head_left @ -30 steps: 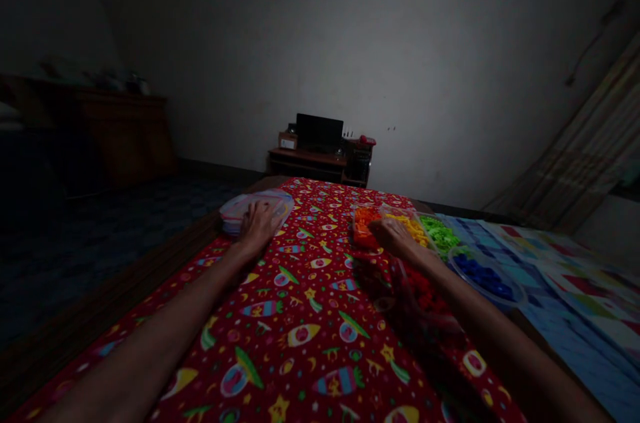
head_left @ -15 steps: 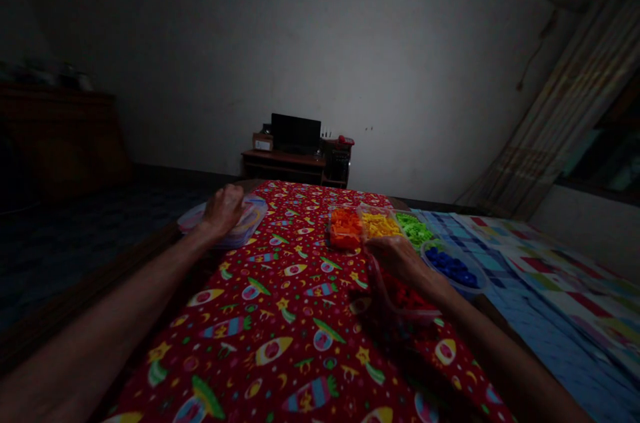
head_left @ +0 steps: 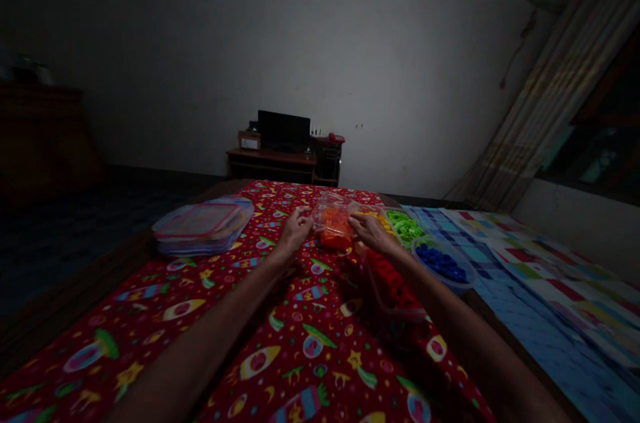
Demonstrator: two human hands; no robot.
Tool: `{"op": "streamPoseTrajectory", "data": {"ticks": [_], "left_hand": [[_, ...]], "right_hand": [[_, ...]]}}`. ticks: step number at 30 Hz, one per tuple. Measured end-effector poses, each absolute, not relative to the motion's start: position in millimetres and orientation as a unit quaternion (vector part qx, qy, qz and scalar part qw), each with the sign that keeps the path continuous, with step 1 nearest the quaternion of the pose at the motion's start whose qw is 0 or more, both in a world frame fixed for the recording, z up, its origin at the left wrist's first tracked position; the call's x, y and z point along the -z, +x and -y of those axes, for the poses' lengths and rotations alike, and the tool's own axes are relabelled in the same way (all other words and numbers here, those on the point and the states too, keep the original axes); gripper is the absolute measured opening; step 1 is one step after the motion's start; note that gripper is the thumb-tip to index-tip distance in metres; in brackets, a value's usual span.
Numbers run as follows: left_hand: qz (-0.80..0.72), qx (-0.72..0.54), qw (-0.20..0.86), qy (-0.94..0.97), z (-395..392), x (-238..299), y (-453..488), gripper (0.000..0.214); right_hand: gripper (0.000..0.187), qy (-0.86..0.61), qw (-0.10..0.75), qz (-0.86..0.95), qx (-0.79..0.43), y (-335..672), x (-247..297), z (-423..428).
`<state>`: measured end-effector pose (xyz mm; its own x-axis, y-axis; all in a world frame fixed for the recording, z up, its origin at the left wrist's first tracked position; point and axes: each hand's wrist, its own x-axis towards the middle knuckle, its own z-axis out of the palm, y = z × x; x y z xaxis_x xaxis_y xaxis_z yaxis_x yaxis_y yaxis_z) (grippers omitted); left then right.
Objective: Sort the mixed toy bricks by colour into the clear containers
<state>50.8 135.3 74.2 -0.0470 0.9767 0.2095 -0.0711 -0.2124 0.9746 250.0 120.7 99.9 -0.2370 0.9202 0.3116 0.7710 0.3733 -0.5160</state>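
My left hand (head_left: 295, 228) and my right hand (head_left: 369, 231) both grip a clear lid (head_left: 331, 211), one at each side edge. They hold it over the tub of orange pieces (head_left: 334, 231) at the far middle of the table. Fingers of both hands are pinched on the lid's rim. A stack of clear lids (head_left: 203, 224) lies to the left, apart from my left hand. My right forearm passes over the tub of red pieces (head_left: 393, 283).
Tubs of yellow (head_left: 381, 218), green (head_left: 406, 226) and blue pieces (head_left: 443, 263) stand in a curve on the right. A red patterned cloth (head_left: 280, 336) covers the table. A checked mat (head_left: 530, 290) lies at right. A dark low cabinet with a screen (head_left: 284, 143) stands by the far wall.
My left hand left the lid stack carrying one lid and moved right to the orange tub. My right hand rose from the red tub to grip the lid's other edge.
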Motion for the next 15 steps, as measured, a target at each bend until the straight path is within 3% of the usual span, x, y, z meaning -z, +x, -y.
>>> {"op": "streamPoseTrajectory", "data": {"ticks": [5, 15], "left_hand": [[-0.479, -0.545, 0.474, 0.499, -142, -61, 70, 0.013], [-0.564, -0.435, 0.46, 0.53, -159, -54, 63, 0.005]], "right_hand": [[0.035, -0.641, 0.233, 0.729, -0.065, 256, -96, -152], [0.029, -0.65, 0.147, 0.745, 0.006, 249, -89, -162]]}}
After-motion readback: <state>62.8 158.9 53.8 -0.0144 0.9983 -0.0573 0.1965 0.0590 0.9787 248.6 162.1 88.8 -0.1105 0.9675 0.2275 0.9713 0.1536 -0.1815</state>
